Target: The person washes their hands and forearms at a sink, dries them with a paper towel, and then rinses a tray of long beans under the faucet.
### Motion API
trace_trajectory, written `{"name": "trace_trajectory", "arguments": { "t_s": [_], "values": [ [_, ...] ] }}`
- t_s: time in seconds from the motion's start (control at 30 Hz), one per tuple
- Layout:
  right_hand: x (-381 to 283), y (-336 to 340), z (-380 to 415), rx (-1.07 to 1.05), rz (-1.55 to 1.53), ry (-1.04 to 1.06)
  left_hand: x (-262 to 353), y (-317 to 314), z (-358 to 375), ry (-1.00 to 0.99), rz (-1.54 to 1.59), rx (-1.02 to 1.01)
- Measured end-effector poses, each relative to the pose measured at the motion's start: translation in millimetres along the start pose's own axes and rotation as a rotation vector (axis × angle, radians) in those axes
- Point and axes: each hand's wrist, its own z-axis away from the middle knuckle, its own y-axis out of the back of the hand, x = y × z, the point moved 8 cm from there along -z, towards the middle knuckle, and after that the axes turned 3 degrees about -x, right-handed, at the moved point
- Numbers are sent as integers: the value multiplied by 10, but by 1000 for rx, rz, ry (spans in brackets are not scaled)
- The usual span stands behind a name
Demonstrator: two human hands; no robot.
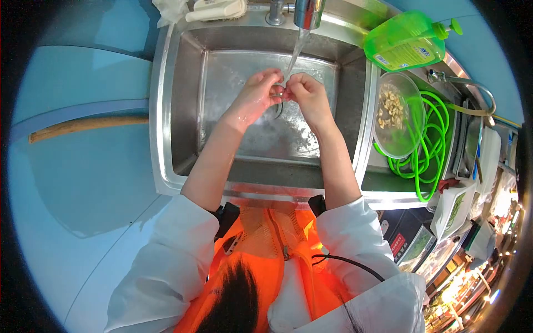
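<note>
Both of my hands are held together over a stainless steel sink (239, 141), right by a stream of water (298, 50) falling from the metal faucet (308, 14). My left hand (258, 94) is wet, with its fingers curled inward and the fingertips pinched. Close against it, my right hand (307, 94) pinches with thumb and forefinger. Something small sits between the fingertips, but I cannot tell what it is. Below the hands, the curved dark edge of the drain shows partly. Water pools and glints on the sink floor.
Right of the sink, a clear bowl (415, 114) holds pale pieces (391, 106) beside a coiled green hose (430, 150). A green pump bottle (408, 41) stands behind it. A white-handled brush (216, 11) lies on the back rim. A wooden handle (89, 127) extends at left.
</note>
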Motion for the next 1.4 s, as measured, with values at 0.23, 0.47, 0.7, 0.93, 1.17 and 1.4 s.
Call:
{"name": "trace_trajectory", "arguments": {
  "t_s": [0.23, 0.47, 0.7, 0.93, 1.17, 1.4],
  "values": [
    [-285, -96, 28, 83, 101, 216, 158, -87, -37, -226, -87, 138],
    [41, -386, -193, 134, -232, -143, 131, -512, 29, -253, -135, 104],
    [208, -198, -394, 404, -13, 216, -85, -183, -150, -73, -51, 224],
    [-286, -142, -346, 341, 941, 478, -298, 5, -82, -304, 105, 559],
    [375, -152, -504, 212, -794, -216, -97, -182, -14, -681, -506, 158],
    [491, -96, -301, 499, -804, -134, -204, -192, 105, -1030, -1949, -153]
  ]
}}
